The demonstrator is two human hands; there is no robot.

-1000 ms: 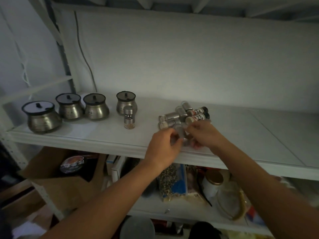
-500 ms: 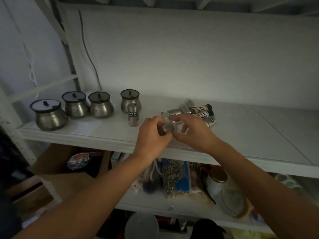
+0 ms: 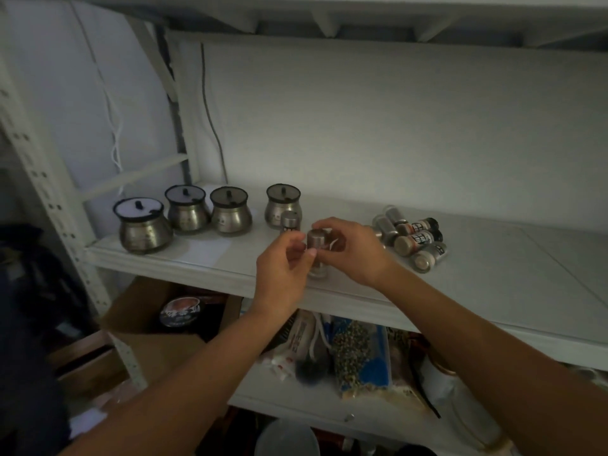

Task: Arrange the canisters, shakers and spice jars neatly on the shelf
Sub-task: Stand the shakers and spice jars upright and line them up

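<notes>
**One jar out of the heap, now upright near the front lip**

- Change over the last second: you pulled one spice jar (image 3: pixel 317 255) out of the heap of lying jars (image 3: pixel 414 240) and carried it left. You also turned it from flat to upright, metal cap on top.
- Left grip (image 3: pixel 283 268): fingers curled, with thumb and fingertips pinching the jar's left side just under the cap.
- Right grip (image 3: pixel 357 253): fingers wrapped round the jar from the right and behind. Both grips are closed on the same jar, so neither is free.
- Jar's place: low over the shelf (image 3: pixel 493 274), close to its front edge. Your fingers hide the base, so I cannot tell whether it is touching down.
- Neighbours: the jar is just right of, and nearer to you than, the shaker (image 3: pixel 291 222) that already stands. That shaker stands in front of the fourth canister (image 3: pixel 283 205). Three other canisters (image 3: pixel 230 210) line up to its left.
- Reading: this looks like the second small piece joining the upright ones. Several jars still lie in the heap, so the job is at an early stage.
- Caution: a tall, narrow jar this near the lip could tip as you let go. Seat it further back, in line with the shaker.
</notes>
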